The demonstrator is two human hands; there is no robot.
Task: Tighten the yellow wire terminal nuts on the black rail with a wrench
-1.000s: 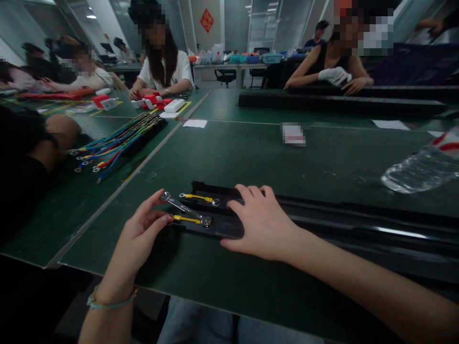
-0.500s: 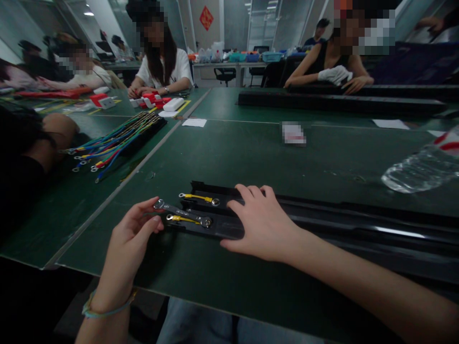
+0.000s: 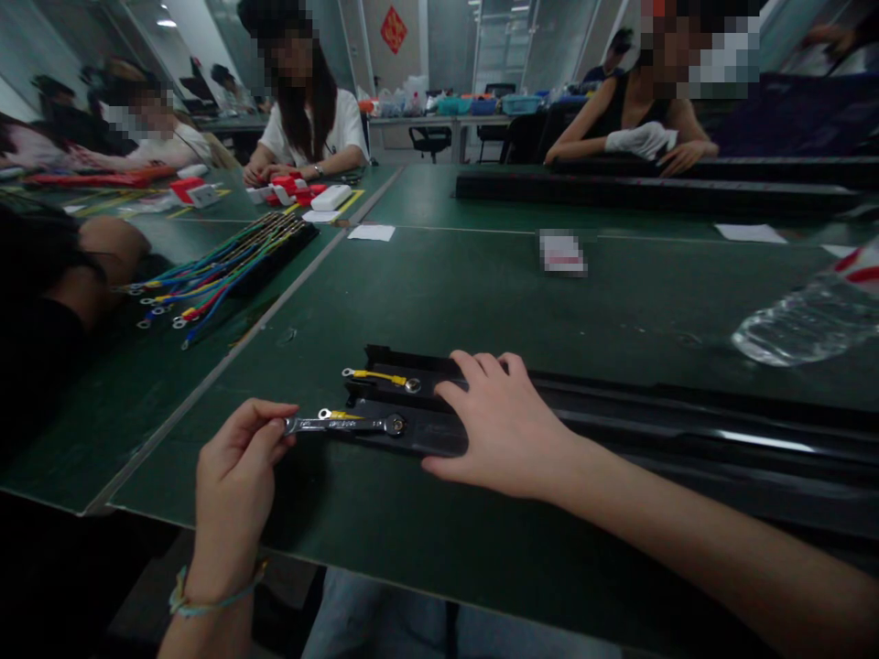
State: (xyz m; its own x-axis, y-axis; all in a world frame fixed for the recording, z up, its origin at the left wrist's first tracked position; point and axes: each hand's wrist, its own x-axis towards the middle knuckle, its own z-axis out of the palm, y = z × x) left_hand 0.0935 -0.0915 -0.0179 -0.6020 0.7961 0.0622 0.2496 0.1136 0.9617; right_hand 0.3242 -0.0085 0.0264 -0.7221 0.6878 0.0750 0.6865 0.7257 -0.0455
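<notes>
Between the thumb and fingers of my left hand (image 3: 244, 462) is the near end of a metal wrench (image 3: 343, 425). Its other end fits round a bolt (image 3: 396, 425) on the nearer of two long black metal channels (image 3: 432, 430). A short yellow wire (image 3: 341, 415) with a ring terminal lies partly under the wrench. A second yellow wire (image 3: 376, 376) runs to a bolt (image 3: 412, 385) on the farther channel. My right hand (image 3: 504, 421) grips across the channels, fingers over the far one and thumb at the near edge.
Bundled coloured wires (image 3: 226, 265) with ring terminals lie at the left, beside a co-worker's arm. A plastic bottle (image 3: 803, 316) lies on the right. Across the green table (image 3: 453, 284), two people sit near red and white parts (image 3: 292, 190) and more black channels (image 3: 618, 192).
My left hand has swung the wrench's held end toward me, turning it about the bolt, and its fingers have closed on it. My right hand and the channels have stayed put.
</notes>
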